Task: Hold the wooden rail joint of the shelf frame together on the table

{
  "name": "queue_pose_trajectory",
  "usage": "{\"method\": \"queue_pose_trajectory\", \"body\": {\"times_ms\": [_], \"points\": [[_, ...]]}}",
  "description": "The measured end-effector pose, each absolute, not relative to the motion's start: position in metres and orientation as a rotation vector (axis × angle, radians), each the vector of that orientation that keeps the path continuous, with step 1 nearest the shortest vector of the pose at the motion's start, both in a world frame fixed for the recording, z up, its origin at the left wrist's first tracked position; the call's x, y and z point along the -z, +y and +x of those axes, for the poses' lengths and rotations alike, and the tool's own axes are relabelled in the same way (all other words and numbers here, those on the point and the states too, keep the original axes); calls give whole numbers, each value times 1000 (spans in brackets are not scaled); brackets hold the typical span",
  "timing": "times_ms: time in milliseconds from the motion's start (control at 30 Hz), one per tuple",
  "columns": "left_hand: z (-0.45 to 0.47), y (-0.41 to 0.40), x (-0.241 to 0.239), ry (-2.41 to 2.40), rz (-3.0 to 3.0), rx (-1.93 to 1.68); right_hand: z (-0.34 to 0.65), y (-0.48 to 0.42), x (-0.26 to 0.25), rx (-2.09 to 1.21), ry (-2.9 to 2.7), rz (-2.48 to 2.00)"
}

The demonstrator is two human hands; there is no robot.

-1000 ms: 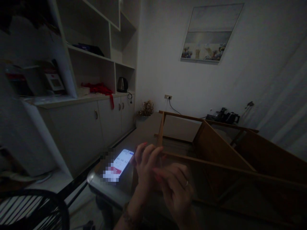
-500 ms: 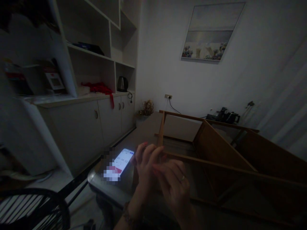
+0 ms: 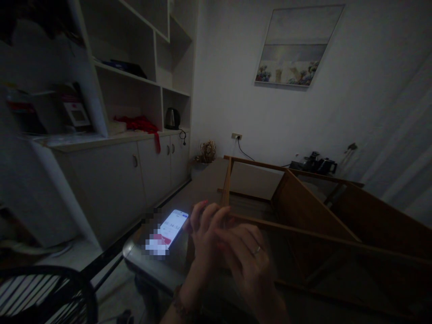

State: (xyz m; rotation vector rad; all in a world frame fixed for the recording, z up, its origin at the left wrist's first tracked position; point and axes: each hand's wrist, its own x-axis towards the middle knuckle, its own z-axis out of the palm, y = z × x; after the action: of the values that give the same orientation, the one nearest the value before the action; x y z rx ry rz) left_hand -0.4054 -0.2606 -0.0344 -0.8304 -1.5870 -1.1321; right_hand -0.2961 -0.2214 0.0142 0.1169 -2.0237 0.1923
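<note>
My left hand (image 3: 206, 234) is raised over the table's near end, its fingers curled, a bracelet on the wrist. Close against it is my right hand (image 3: 248, 261), with a ring and the thumb and fingers pinched together. Whatever lies between the fingertips is too dark and small to make out. Both hands are by the near left corner of a wooden shelf frame (image 3: 286, 229) lying on the table (image 3: 205, 184); whether they touch it I cannot tell. Left of my left hand lies a lit phone (image 3: 173, 227) with a timer on its screen, partly pixelated.
A white cabinet (image 3: 124, 184) with shelves runs along the left, holding a red cloth (image 3: 140, 123) and a kettle (image 3: 173, 118). A black round-backed chair (image 3: 47, 292) stands at lower left. Black pots (image 3: 326, 165) sit beyond the frame. A picture (image 3: 293, 49) hangs on the wall.
My right hand has shifted slightly to the right and down, its fingers still pinched. My left hand, the phone and the wooden frame look the same.
</note>
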Motion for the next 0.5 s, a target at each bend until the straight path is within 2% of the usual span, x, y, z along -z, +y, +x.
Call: {"method": "queue_pose_trajectory", "body": {"times_ms": [367, 500], "points": [[-407, -260, 39, -1597, -831, 1164, -294, -216, -16, -130, -2007, 125], [-406, -261, 37, -1590, -841, 1164, -293, -216, -16, -200, -2080, 151]]}}
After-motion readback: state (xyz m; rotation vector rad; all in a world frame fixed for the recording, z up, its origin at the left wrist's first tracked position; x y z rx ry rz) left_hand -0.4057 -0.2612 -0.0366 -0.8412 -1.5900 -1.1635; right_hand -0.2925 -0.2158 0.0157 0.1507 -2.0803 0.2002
